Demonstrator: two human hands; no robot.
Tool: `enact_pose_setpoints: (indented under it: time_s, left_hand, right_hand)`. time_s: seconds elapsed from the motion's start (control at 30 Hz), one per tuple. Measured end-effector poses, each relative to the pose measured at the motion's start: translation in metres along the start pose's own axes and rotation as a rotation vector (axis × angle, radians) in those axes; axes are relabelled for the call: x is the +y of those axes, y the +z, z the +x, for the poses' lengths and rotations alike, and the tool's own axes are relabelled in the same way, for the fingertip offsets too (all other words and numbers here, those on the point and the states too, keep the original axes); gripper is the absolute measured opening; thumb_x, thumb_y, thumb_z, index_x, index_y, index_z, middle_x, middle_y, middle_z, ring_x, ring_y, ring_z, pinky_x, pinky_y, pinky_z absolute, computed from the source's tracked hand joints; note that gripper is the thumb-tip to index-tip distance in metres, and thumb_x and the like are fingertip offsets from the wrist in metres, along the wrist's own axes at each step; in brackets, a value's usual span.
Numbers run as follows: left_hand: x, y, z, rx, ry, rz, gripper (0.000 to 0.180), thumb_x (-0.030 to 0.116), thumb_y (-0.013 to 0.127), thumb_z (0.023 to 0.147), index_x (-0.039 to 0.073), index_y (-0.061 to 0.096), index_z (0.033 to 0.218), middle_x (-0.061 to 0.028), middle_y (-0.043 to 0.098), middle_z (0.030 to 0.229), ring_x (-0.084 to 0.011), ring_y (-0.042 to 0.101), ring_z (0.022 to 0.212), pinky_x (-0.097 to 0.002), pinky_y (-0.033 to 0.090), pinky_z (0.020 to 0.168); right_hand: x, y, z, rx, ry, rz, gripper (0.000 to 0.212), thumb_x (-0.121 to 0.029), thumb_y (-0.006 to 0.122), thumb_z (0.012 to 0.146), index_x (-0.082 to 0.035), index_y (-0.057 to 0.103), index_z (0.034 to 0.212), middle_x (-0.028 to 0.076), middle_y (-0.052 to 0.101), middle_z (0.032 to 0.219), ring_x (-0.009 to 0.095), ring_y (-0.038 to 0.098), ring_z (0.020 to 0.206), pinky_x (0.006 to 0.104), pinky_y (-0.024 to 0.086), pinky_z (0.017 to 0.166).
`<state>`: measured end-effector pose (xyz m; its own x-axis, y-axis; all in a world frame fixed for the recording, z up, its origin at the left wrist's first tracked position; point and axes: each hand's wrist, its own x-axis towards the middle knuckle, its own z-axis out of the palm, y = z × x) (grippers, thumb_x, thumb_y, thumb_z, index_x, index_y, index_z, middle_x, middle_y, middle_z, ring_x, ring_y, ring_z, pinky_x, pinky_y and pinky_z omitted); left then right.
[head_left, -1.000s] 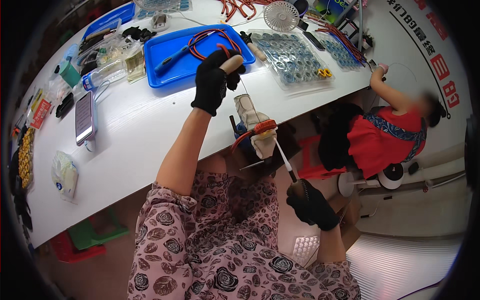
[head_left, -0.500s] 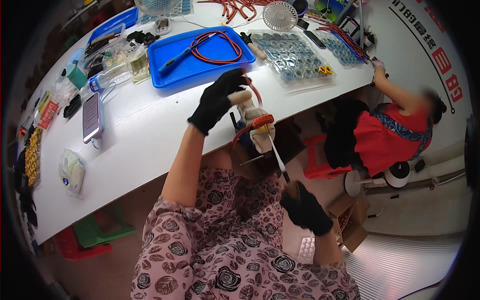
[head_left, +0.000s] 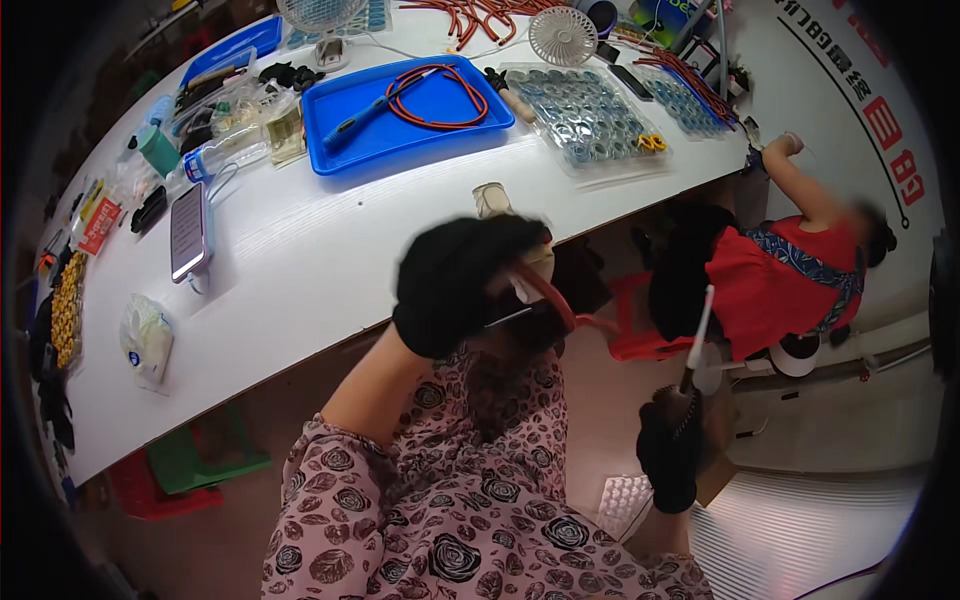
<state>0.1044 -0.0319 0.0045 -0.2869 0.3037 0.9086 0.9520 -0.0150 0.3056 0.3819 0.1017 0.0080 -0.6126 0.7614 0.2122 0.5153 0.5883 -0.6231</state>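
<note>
The left hand (head_left: pixel 455 285), black-gloved and blurred, straddles the front edge of the worktop (head_left: pixel 290 270), partly hiding a cream padded support (head_left: pixel 490 198). A red cord (head_left: pixel 545 288) curves out from under its fingers, past that edge; whether they grip it, I cannot tell. The right hand (head_left: pixel 668 455), well apart, wraps round a white-shafted tool (head_left: pixel 700 335), tip up and clear of the cord. The step looks like arranging the cord at the support; applying the tool would call for swinging its tip leftward.
</note>
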Motion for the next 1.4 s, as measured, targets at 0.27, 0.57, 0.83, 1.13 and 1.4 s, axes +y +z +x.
enact_pose_setpoints:
  time_s: [0.27, 0.57, 0.83, 1.13, 1.4]
  left_hand:
    - [-0.115, 0.078, 0.008, 0.098, -1.051, -1.007, 0.022, 0.011, 0.063, 0.083, -0.001, 0.062, 0.1, -0.0098, 0.065, 0.086, -0.0179, 0.063, 0.078, -0.028, 0.048, 0.072]
    - [-0.115, 0.093, -0.014, -0.019, -1.058, -1.024, 0.025, 0.013, 0.063, 0.084, -0.002, 0.061, 0.104, -0.0096, 0.065, 0.09, -0.0174, 0.061, 0.087, -0.0286, 0.047, 0.079]
    - [-0.042, 0.027, -0.049, 0.025, -0.763, -0.284, 0.044, 0.011, 0.071, 0.075, 0.007, 0.058, 0.116, -0.01, 0.06, 0.115, -0.0201, 0.058, 0.101, -0.0307, 0.046, 0.086]
    - [0.067, 0.047, -0.069, -0.135, -0.27, 0.013, 0.038, 0.01, 0.068, 0.075, 0.006, 0.059, 0.111, -0.0149, 0.057, 0.113, -0.0316, 0.055, 0.103, -0.0388, 0.046, 0.085]
    - [0.049, 0.034, -0.038, -0.342, 0.127, 0.295, 0.041, 0.018, 0.062, 0.072, 0.013, 0.06, 0.113, -0.0033, 0.059, 0.108, -0.0193, 0.059, 0.083, -0.0343, 0.047, 0.07]
  right_hand:
    - [-0.027, 0.049, 0.072, -0.913, 0.483, 0.246, 0.031, -0.028, 0.062, 0.083, -0.008, 0.051, 0.104, 0.004, 0.057, 0.068, 0.01, 0.055, 0.057, 0.0256, 0.043, 0.051]
    - [-0.035, 0.07, 0.088, -0.857, 0.214, 0.331, 0.036, -0.027, 0.06, 0.086, -0.008, 0.049, 0.114, 0.003, 0.054, 0.066, 0.009, 0.051, 0.054, 0.0241, 0.041, 0.049]
    - [-0.007, 0.017, 0.012, -1.001, 0.869, 0.775, 0.015, -0.024, 0.053, 0.089, -0.009, 0.05, 0.089, -0.002, 0.044, 0.056, 0.008, 0.04, 0.037, 0.0203, 0.031, 0.033]
    - [0.06, -0.021, -0.056, -1.196, 1.14, 1.724, 0.015, -0.02, 0.051, 0.091, -0.009, 0.047, 0.082, 0.001, 0.045, 0.062, 0.01, 0.041, 0.04, 0.0222, 0.031, 0.033]
    - [0.063, -0.02, -0.055, -0.107, 0.214, 0.352, 0.017, -0.014, 0.06, 0.084, -0.003, 0.054, 0.096, 0.006, 0.06, 0.07, 0.015, 0.056, 0.053, 0.0275, 0.045, 0.049]
